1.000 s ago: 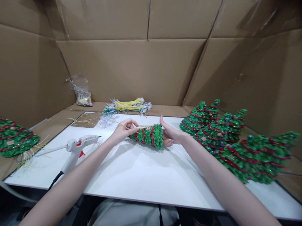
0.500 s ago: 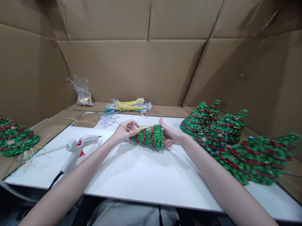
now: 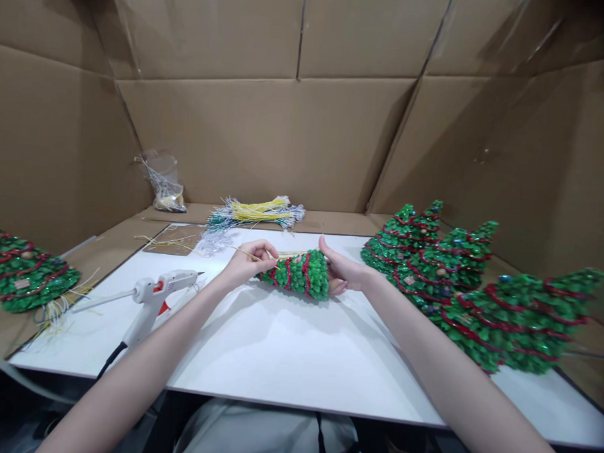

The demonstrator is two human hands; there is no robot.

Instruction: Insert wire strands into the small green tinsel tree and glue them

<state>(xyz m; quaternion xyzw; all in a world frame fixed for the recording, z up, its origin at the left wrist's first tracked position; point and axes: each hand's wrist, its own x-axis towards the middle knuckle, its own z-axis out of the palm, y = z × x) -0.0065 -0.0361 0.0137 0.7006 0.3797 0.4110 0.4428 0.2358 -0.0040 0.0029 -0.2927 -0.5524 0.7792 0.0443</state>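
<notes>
A small green Christmas tree (image 3: 302, 274) with a red garland lies on its side above the white board, its wide base to the right. My right hand (image 3: 343, 272) holds that base, thumb raised along the rim and fingers partly hidden behind it. At the narrow end, my left hand (image 3: 253, 261) pinches a thin yellow wire (image 3: 245, 252) against the tree. Its fingertips cover part of the treetop, so the wire's exact course there is hard to see.
Several decorated trees (image 3: 431, 259) stand at right, another tree (image 3: 24, 268) at far left. A white glue gun (image 3: 153, 300) rests left of my forearm. Wire bundles (image 3: 255, 213) and a plastic bag (image 3: 164, 184) lie at the back. Cardboard walls (image 3: 256, 138) surround the white board (image 3: 276, 359).
My left hand has shifted very slightly left along the wire. My right hand and the tree stay nearly where they were.
</notes>
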